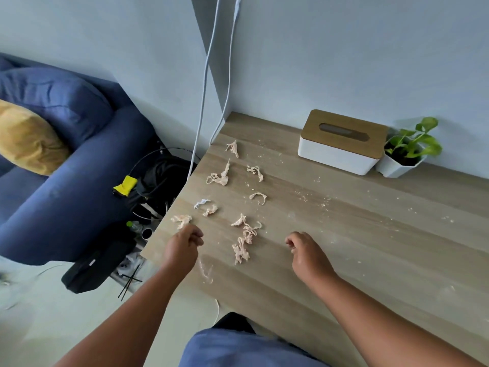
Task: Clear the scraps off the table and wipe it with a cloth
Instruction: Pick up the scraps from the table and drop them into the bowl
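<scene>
Several pale pink, stringy scraps lie scattered over the left part of the wooden table. One scrap sits at the table's left edge, and a long one lies between my hands. My left hand hovers just below the edge scrap, its fingers curled, with the fingertips close to or touching it. My right hand is over the table to the right of the long scrap, fingers loosely curled and holding nothing. Fine crumbs dust the tabletop. No cloth is in view.
A white tissue box with a wooden lid and a small potted plant stand at the back by the wall. Two cables hang down at the table's left corner. A blue sofa, bags and clutter are on the floor to the left.
</scene>
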The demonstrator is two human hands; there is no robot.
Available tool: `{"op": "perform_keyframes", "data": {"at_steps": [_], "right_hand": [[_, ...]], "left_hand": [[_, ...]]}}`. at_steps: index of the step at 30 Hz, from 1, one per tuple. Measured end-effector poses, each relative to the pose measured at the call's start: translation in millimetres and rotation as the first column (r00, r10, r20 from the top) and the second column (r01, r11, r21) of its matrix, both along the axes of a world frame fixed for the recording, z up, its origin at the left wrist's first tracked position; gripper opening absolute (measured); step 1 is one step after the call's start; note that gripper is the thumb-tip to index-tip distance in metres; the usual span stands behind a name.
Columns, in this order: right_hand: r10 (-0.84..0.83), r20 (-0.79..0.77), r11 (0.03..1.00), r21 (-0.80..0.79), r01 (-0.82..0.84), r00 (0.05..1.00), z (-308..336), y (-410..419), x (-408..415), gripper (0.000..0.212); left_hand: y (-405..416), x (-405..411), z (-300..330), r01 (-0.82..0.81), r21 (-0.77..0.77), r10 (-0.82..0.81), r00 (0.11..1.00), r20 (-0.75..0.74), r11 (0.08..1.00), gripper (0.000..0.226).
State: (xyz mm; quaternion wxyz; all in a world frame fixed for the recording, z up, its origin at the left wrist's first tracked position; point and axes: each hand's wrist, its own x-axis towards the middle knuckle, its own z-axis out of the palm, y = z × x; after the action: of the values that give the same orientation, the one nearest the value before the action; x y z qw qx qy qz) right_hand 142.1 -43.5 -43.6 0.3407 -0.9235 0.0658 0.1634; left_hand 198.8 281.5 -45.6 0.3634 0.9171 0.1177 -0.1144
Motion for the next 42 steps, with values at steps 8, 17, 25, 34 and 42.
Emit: {"op": "perform_keyframes", "data": {"at_steps": [8, 17, 25, 34, 42], "right_hand": [[0.051, 0.064, 0.998, -0.030, -0.049, 0.997, 0.2, 33.4, 18.6, 0.052], [0.107, 0.117, 0.964, -0.255, -0.074, 0.987, -14.1, 74.5, 26.4, 0.081], [0.195, 0.072, 0.862, -0.489, -0.136, 0.978, -33.6, 96.4, 29.8, 0.108], [0.367, 0.289, 0.785, -0.607, -0.127, 0.884, -36.9, 95.0, 34.5, 0.009], [0.165, 0.076, 0.904, -0.411, -0.119, 0.983, -16.9, 93.6, 39.3, 0.033]], "left_hand": [[37.2, 28.8, -6.9, 0.055, 0.038, -0.058, 0.996, 0.069, 0.998, 0.039], [65.8, 69.6, -26.4, 0.233, 0.355, -0.286, 0.952, 0.106, 0.905, 0.044], [79.3, 79.4, -44.4, 0.468, 0.477, -0.578, 0.809, 0.106, 0.744, 0.047], [85.3, 90.8, -47.4, 0.529, 0.482, -0.666, 0.727, 0.167, 0.699, 0.040], [75.6, 99.3, -36.3, 0.507, 0.390, -0.601, 0.782, 0.166, 0.769, 0.048]]}}
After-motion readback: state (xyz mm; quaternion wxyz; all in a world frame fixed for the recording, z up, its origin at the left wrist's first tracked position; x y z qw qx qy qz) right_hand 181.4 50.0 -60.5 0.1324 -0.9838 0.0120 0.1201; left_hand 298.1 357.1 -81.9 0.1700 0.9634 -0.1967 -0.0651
